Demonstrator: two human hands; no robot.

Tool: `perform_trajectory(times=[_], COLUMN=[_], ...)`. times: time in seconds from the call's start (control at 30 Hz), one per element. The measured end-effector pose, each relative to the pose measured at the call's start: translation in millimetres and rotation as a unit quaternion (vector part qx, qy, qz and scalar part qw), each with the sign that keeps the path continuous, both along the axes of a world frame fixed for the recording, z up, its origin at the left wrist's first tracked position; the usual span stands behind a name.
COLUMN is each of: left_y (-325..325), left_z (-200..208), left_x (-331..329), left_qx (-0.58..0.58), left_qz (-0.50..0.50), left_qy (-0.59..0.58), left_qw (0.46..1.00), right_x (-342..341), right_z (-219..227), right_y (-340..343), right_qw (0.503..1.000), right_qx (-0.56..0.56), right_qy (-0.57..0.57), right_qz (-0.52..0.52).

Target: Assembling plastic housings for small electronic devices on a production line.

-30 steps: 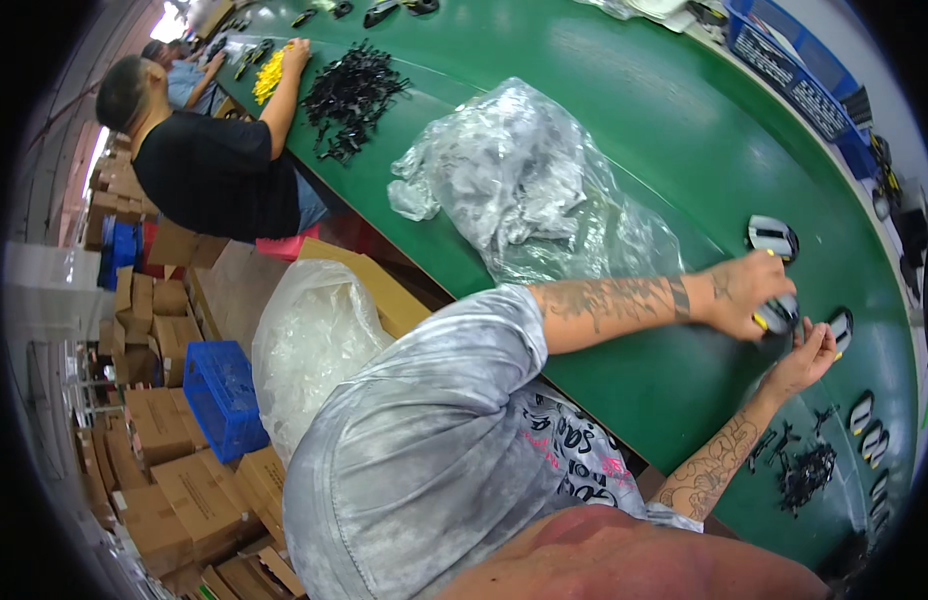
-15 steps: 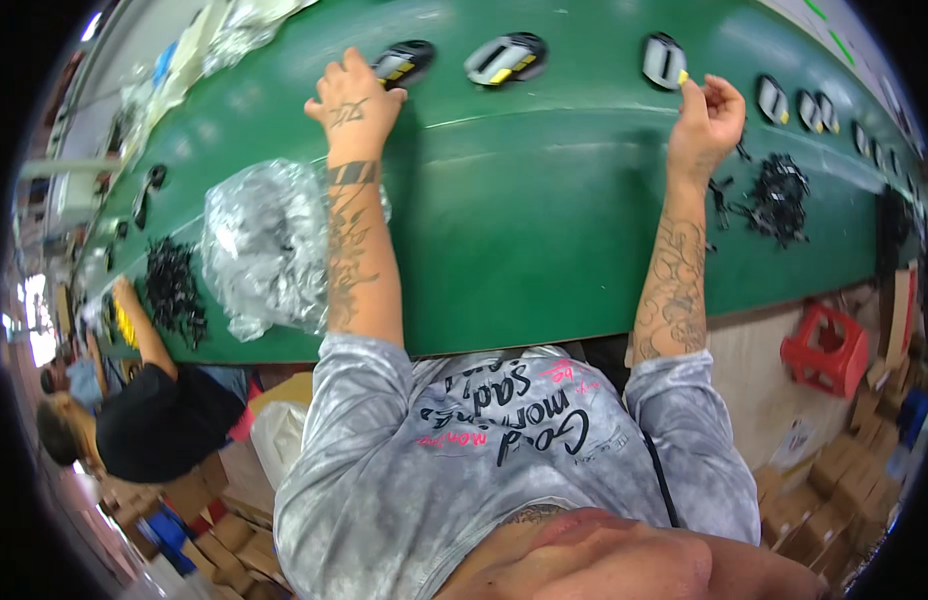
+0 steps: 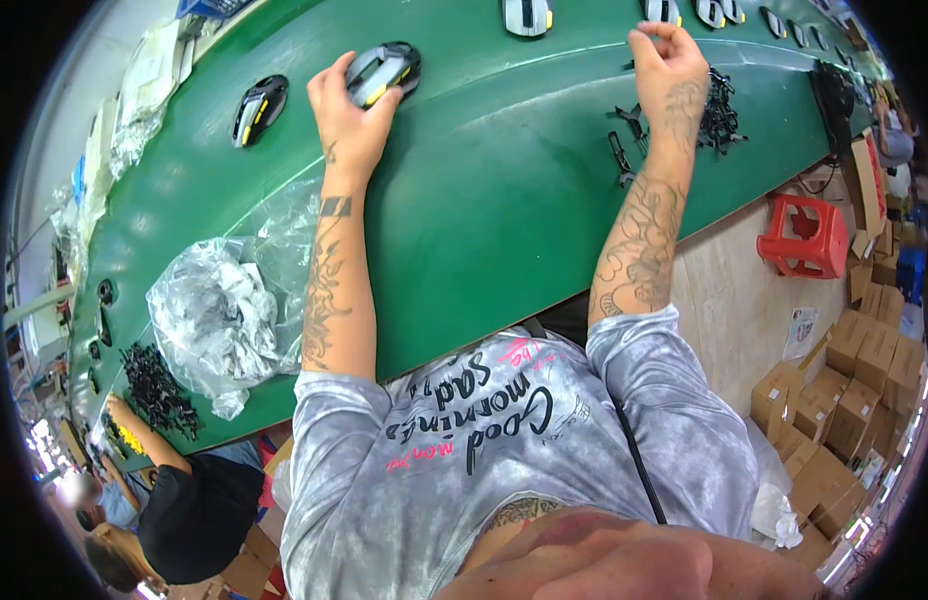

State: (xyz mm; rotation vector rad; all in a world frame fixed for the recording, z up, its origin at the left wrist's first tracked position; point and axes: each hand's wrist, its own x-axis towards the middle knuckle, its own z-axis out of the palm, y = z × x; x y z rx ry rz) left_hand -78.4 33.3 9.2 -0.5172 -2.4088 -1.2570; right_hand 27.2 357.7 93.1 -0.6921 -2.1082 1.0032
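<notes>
Left hand (image 3: pixel 352 118) lies over a grey-and-black plastic computer mouse shell with yellow side trim (image 3: pixel 384 72), fingers wrapped round its near end, holding it down on the green conveyor-style counter (image 3: pixel 484 200). Right hand (image 3: pixel 669 65) is raised near the far edge, fingertips pinched together; whether a small part sits in the pinch I cannot tell.

Judgement: this looks like a fitting step, one shell steadied while a small piece is brought across. The next move would call for lining the pinch up with the held shell, well apart from it at present.

More mouse shells run in a row along the counter: one black with yellow (image 3: pixel 260 105) just left of the held one, another grey one (image 3: pixel 527 15) further along. A loose scatter of small black plastic parts (image 3: pixel 719 110) lies by the right forearm. A crumpled clear plastic bag (image 3: pixel 224 320) sits to the left.

Room: red plastic stool (image 3: pixel 804 235) on a pale floor, stacked brown cardboard boxes (image 3: pixel 844 390) at right. A co-worker in a black shirt (image 3: pixel 199 510) works at lower left beside another heap of black parts (image 3: pixel 159 385).
</notes>
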Motion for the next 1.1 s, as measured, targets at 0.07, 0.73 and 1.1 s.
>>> perform_trajectory(times=[0.07,0.73,1.1], left_y=[2,-5,-5], left_z=[14,15,14], left_x=[9,8,1], left_qx=[0.038,0.506,0.511], left_qz=[-0.006,-0.321,-0.291], left_qy=[-0.033,-0.413,-0.416], left_qw=[0.999,0.685,0.693], right_x=[21,-35,-60], right_z=[20,22,-50], right_y=[0,-104,-139], right_qw=[0.995,0.895,0.887], right_qx=[0.011,-0.192,-0.268], right_qy=[-0.096,-0.014,0.016], right_qz=[0.006,0.401,0.375])
